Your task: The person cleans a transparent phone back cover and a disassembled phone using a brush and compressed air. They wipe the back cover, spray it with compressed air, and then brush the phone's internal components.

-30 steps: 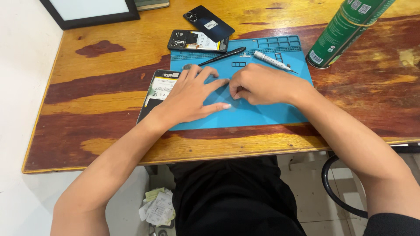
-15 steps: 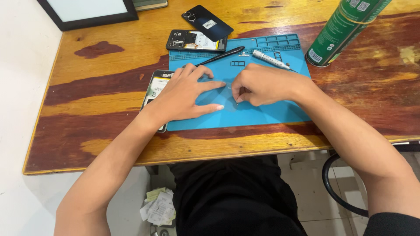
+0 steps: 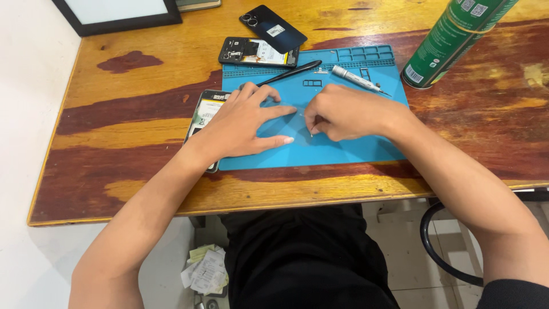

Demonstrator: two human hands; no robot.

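Note:
My left hand [image 3: 246, 123] lies flat on the blue repair mat [image 3: 354, 150], fingers spread, its wrist over an opened phone [image 3: 201, 113] at the mat's left edge. A faint clear sheet seems to lie under its fingertips. My right hand [image 3: 346, 111] rests on the mat just to the right, fingers curled and thumb and forefinger pinched together at the mat surface. Whatever is between them is too small to make out. The two hands almost touch.
On the wooden table [image 3: 114, 143], behind the hands, lie a black spudger [image 3: 291, 72], a silver screwdriver [image 3: 357, 79], a second opened phone body [image 3: 257, 52] and a dark back cover [image 3: 273, 27]. A green spray can [image 3: 452, 40] stands at the right and a black frame [image 3: 120, 14] at the back left. Crumpled papers [image 3: 206, 269] lie on the floor.
Both hands stay nearly in place on the mat. My right hand's pinched fingertips have shifted slightly down toward my left thumb.

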